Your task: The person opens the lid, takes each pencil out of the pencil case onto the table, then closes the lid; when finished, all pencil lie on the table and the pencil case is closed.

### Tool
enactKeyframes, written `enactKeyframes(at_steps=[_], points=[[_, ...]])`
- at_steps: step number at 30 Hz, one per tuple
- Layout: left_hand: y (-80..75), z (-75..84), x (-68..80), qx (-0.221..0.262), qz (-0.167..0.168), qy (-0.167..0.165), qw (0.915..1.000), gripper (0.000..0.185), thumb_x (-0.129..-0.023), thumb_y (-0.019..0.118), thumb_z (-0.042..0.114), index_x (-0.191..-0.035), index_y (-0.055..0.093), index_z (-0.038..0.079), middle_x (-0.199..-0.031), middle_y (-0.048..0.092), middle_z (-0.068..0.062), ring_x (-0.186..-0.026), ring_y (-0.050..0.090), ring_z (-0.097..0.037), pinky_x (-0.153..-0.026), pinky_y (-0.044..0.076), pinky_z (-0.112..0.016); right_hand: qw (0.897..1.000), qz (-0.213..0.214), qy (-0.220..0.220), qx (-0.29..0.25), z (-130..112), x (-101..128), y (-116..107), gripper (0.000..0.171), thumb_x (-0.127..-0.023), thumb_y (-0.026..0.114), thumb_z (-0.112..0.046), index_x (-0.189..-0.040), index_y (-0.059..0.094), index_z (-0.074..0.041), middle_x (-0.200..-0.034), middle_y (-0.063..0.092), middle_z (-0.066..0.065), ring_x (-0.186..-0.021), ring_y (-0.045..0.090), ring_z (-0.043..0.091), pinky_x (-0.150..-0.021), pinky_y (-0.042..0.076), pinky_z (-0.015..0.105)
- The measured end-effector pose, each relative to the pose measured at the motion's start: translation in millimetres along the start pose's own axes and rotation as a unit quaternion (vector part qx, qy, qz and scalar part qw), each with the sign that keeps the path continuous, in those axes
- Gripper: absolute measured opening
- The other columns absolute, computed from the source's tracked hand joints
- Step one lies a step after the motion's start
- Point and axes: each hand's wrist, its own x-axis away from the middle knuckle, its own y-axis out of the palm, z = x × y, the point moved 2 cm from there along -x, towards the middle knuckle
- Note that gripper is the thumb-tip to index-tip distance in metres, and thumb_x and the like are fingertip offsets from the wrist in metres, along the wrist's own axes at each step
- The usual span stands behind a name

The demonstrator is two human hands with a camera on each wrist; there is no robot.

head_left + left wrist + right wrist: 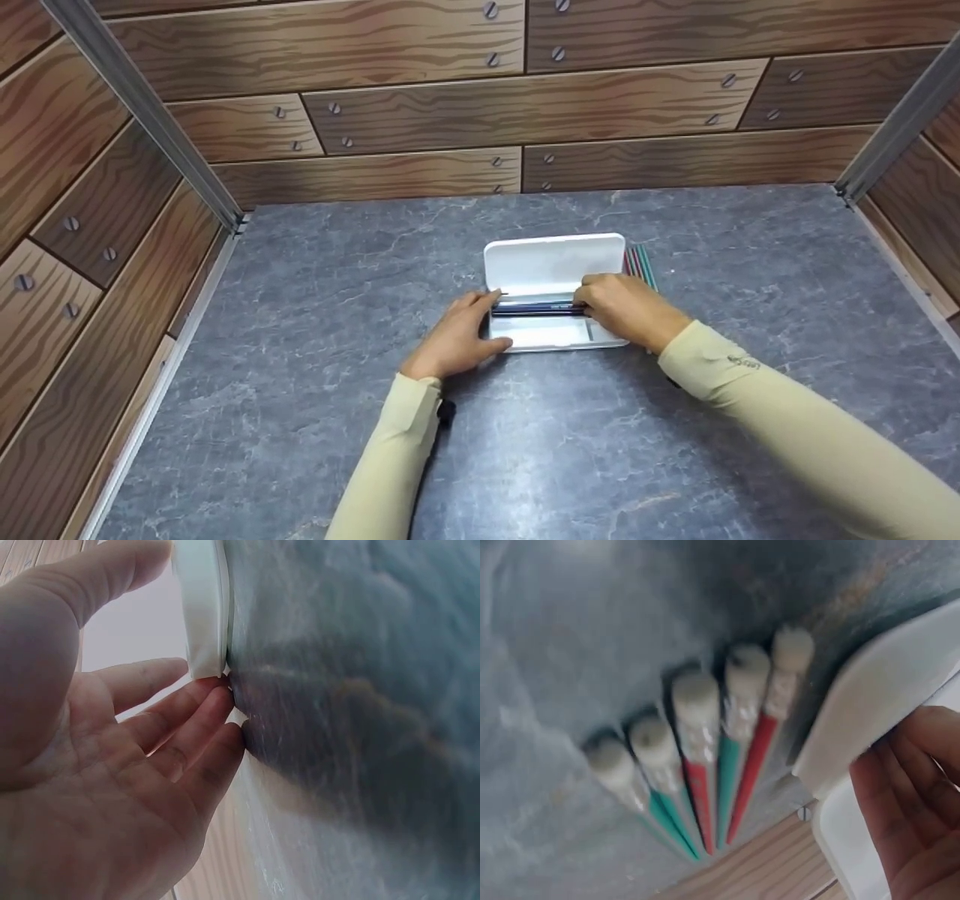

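Note:
A white pencil case (536, 331) lies with its lid (555, 262) raised at the back. Several dark blue pencils (536, 309) lie lengthwise inside it. My right hand (626, 307) reaches over the case's right end, fingers curled at the right ends of these pencils; its fingertips are hidden. In the right wrist view, the fingers (904, 795) dip behind the case's wall. My left hand (454, 337) spans the left end of the case, thumb at the front corner and fingers toward the hinge. The left wrist view shows those fingers (199, 739) extended, touching the case and tabletop.
Right of the case, several red and green pencils (640, 264) lie side by side on the grey marbled table (337, 300), their white erasers (697, 696) toward me. Wood-patterned walls (420, 120) and metal posts (150, 105) bound the table at the back and sides.

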Motion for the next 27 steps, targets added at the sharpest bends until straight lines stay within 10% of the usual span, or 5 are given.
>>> enactKeyframes(at_steps=[14, 21, 27], points=[[9.2, -16.6, -8.4, -0.014, 0.005, -0.001, 0.9999, 0.092, -0.098, 0.086, 0.044, -0.174, 0.043, 0.015, -0.170, 0.052, -0.016, -0.161, 0.047, -0.036, -0.135, 0.040, -0.055, 0.996, 0.045, 0.024, -0.074, 5.9, 15.7, -22.5, 0.017, -0.095, 0.081, 0.008, -0.108, 0.085, -0.002, -0.102, 0.081, 0.012, -0.092, 0.080, 0.031, -0.083, 0.068, 0.049], [-6.6, 12.1, 7.1, 0.004, -0.003, -0.002, 1.0000, 0.084, -0.101, 0.083, 0.032, -0.172, 0.044, 0.007, -0.168, 0.051, -0.023, -0.160, 0.047, -0.041, -0.136, 0.038, -0.056, 0.983, 0.132, 0.015, -0.129, 16.9, 33.1, -39.2, 0.022, -0.087, 0.086, 0.013, -0.105, 0.084, 0.000, -0.100, 0.083, 0.013, -0.088, 0.081, 0.031, -0.079, 0.071, 0.043], [-6.3, 14.7, 8.7, -0.008, -0.007, -0.019, 0.9998, 0.084, -0.103, 0.082, 0.035, -0.174, 0.042, 0.012, -0.172, 0.049, -0.021, -0.163, 0.044, -0.039, -0.137, 0.037, -0.055, 0.969, 0.161, 0.104, -0.154, 36.6, 51.2, -52.2, 0.023, -0.090, 0.086, 0.009, -0.111, 0.085, -0.001, -0.103, 0.085, 0.014, -0.089, 0.080, 0.031, -0.078, 0.071, 0.036]])
